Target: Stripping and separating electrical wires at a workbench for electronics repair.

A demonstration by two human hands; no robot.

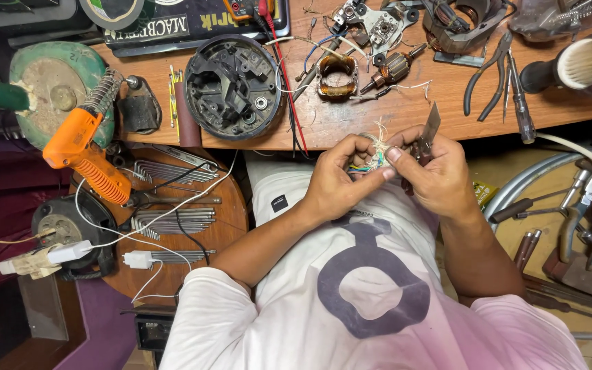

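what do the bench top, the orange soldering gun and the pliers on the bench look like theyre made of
Bench top: looks like wood, matte brown with visible grain and scuffs.
Soldering gun: orange body seems moulded plastic with ribbed grip; the coiled stand around its tip looks like bare metal wire.
Pliers: dark, dull metal, probably steel, with no handle sleeves visible.

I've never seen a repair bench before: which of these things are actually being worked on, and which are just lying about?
In hand:
left hand pinching a wire bundle
right hand on the same wires, holding a blade

Lying about:
orange soldering gun
round black housing
copper coil
rotor
pliers
brush
hex keys
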